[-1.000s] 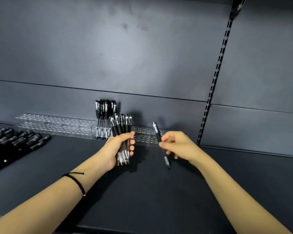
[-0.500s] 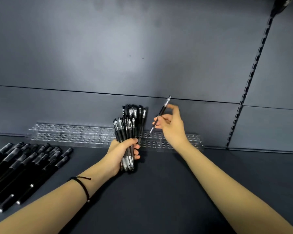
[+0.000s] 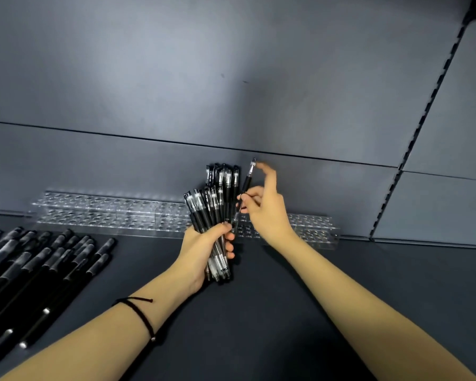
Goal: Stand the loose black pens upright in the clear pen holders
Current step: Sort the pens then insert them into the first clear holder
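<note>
My left hand (image 3: 204,250) grips a bundle of several black pens (image 3: 204,213), caps up, in front of the clear pen holders (image 3: 107,215). My right hand (image 3: 267,213) pinches a single black pen (image 3: 245,188) near its middle, cap end up and tilted right, its tip down over the holder just right of the bundle. Behind the bundle, several black pens (image 3: 223,176) stand upright in the holder. The holder row runs along the back wall from left to right (image 3: 313,229), with most of its holes bare.
A pile of loose black pens (image 3: 39,268) lies flat on the dark shelf (image 3: 259,312) at the left. The grey back panel rises behind the holders, with a slotted upright rail (image 3: 412,138) at the right.
My right hand has brought the single pen from low and near the shelf up to the holder and turned it steeper, tip down beside the bundle. The left hand keeps its bundle.
</note>
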`<state>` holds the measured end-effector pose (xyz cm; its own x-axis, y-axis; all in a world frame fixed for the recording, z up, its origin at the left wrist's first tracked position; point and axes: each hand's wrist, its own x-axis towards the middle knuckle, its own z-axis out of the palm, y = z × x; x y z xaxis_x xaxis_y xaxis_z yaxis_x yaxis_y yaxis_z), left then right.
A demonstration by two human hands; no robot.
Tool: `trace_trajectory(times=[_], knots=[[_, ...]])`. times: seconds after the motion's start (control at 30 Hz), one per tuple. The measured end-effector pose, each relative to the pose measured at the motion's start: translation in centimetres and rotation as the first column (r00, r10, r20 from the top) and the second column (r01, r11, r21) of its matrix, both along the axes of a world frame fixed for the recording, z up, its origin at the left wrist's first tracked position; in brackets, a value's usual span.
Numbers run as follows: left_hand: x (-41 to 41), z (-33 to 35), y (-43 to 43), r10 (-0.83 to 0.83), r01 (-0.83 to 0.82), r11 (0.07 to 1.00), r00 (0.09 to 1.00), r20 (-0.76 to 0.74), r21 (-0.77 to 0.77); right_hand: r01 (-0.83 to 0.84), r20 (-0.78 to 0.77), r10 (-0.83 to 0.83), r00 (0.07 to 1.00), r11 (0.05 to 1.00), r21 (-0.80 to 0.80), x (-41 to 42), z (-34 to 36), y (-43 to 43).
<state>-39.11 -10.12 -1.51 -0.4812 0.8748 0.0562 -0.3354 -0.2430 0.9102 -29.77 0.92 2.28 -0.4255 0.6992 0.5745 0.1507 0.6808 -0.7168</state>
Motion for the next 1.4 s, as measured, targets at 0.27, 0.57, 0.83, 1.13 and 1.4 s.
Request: trace_trajectory(times=[0.27,0.57,0.83,1.13,1.4], knots=[[0.0,0.3,-0.4,-0.096,0.096,0.995,0.995,-0.021,0.022,0.113,0.318,-0.154,0.935,0.983,0.144,0.2,0.0,-0.4],[-0.4,0.4,-0.7,-0.069,0.067,0.998,0.991,0.118,0.021,0.200,0.153,-0.218,0.964,0.972,0.120,0.6,-0.3,-1.2],[0.0,0.5,-0.8,-0.124,0.123,0.992,0.990,0.075,0.019,0.009,0.096,0.016,0.995,0.967,-0.255,1.1,0.4,-3.7],[0.1,0.2,-0.5,-0.069,0.072,0.997,0.990,0.127,-0.018,0.108,-0.307,-0.185,0.933,0.962,-0.253,1.6,4.1,0.7],[0.0,0.4,-0.5,-0.095,0.099,0.995,0.990,0.107,-0.032,0.151,-0.187,-0.136,0.973,0.986,0.071,0.3,3.0,1.7]])
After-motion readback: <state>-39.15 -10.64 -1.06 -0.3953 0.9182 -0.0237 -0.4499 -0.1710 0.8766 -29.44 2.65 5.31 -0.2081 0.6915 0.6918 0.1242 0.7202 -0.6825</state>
